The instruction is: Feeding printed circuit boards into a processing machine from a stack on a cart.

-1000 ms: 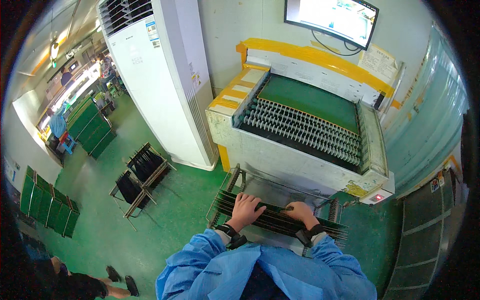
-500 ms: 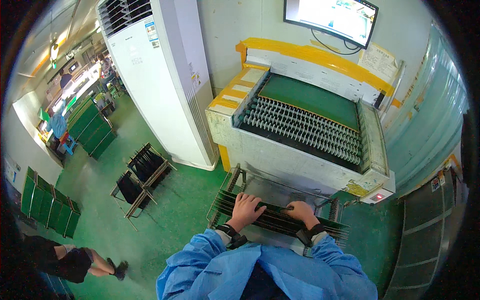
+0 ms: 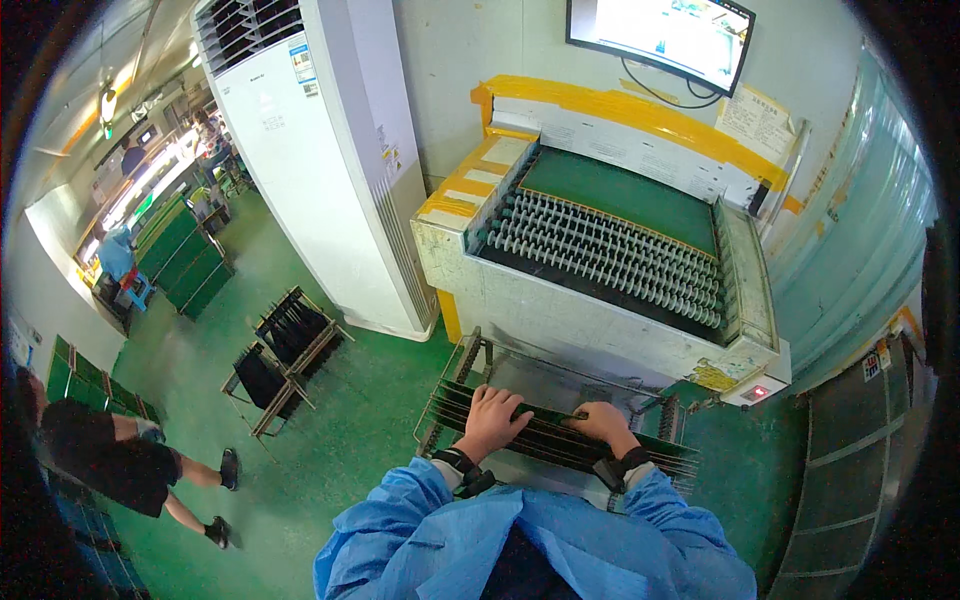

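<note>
Thin dark green panels [image 3: 553, 432], apparently circuit boards, stand on edge in a row inside a wire rack [image 3: 424, 437] right in front of me. My left hand [image 3: 492, 416] lies over the panels' upper edges on the left, fingers bent over the far side and thumb pointing right. Farther right, my right hand [image 3: 603, 424] is closed with curled fingers on the upper edge of a panel. Its fingertips are partly hidden. Beyond the rack, a large green panel [image 3: 625, 200] lies flat on the white rollers [image 3: 610, 262] of a conveyor machine.
A tall white air conditioner [image 3: 310, 170] stands left of the machine [image 3: 590, 310]. Two small racks of dark panels [image 3: 262, 378] sit on the green floor. At far left a person [image 3: 110, 455] is walking. A monitor [image 3: 665, 35] hangs above; dark panels [image 3: 850, 470] lean at right.
The person at far left has stepped forward, farther into view, legs now apart. My hands and the panels in the rack stay in place.
</note>
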Tool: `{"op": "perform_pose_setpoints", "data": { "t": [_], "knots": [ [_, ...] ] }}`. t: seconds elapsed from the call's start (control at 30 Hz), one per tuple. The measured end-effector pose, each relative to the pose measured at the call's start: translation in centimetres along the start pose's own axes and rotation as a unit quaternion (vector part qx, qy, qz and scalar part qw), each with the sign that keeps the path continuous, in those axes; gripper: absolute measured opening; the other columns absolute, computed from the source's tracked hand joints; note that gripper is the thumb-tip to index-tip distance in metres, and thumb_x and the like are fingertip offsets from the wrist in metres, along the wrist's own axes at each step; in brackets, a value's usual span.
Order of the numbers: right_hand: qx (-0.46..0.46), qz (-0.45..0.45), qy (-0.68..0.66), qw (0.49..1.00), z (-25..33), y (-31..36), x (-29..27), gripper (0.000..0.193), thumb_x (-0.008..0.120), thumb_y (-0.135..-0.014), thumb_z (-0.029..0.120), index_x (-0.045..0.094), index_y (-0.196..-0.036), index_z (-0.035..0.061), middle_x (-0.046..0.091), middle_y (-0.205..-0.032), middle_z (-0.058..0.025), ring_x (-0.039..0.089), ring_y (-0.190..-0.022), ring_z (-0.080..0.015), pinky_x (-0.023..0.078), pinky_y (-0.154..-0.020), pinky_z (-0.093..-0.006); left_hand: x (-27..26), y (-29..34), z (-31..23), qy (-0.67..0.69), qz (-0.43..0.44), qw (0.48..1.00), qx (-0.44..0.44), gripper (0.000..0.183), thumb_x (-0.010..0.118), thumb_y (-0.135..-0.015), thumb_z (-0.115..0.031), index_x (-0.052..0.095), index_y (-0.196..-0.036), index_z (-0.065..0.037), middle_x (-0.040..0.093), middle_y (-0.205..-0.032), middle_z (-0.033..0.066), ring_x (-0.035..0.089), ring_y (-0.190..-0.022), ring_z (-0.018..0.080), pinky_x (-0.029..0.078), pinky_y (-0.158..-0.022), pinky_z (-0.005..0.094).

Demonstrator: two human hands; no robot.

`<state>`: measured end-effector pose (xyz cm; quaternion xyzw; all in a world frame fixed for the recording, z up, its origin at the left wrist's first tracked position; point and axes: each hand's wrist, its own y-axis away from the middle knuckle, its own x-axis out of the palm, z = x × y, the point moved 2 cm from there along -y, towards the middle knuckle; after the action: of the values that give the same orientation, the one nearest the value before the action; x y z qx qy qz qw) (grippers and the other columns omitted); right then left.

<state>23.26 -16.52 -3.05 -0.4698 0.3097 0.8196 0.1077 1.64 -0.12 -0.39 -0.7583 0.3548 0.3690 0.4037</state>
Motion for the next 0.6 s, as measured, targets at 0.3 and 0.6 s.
{"op": "perform_pose_setpoints", "data": {
  "t": [0.3,0.6],
  "knots": [
    [-0.003,0.003,-0.007,1.000,0.31,0.24,-0.31,0.053,0.068,-0.082,0.063,0.076,-0.109,0.0183,0.074,-0.108,-0.0136,0.068,-0.103,-0.0362,0.054,-0.088,-0.0459,-0.19,-0.09,0.01,0.005,0.001,1.000,0.000,0.036,0.068,-0.090,-0.040,0.070,-0.107,-0.009,0.067,-0.100,0.0089,0.059,-0.104,0.0307,0.036,-0.108,0.0493],
    [-0.008,-0.005,-0.012,1.000,0.11,0.18,-0.17,0.056,0.068,-0.081,0.064,0.076,-0.110,0.0172,0.074,-0.108,-0.0149,0.069,-0.103,-0.0365,0.054,-0.088,-0.0460,0.08,-0.05,0.15,0.005,0.008,1.000,-0.005,0.037,0.066,-0.091,-0.042,0.070,-0.109,-0.010,0.068,-0.102,0.0087,0.059,-0.105,0.0302,0.035,-0.110,0.0494]
  ]
}}
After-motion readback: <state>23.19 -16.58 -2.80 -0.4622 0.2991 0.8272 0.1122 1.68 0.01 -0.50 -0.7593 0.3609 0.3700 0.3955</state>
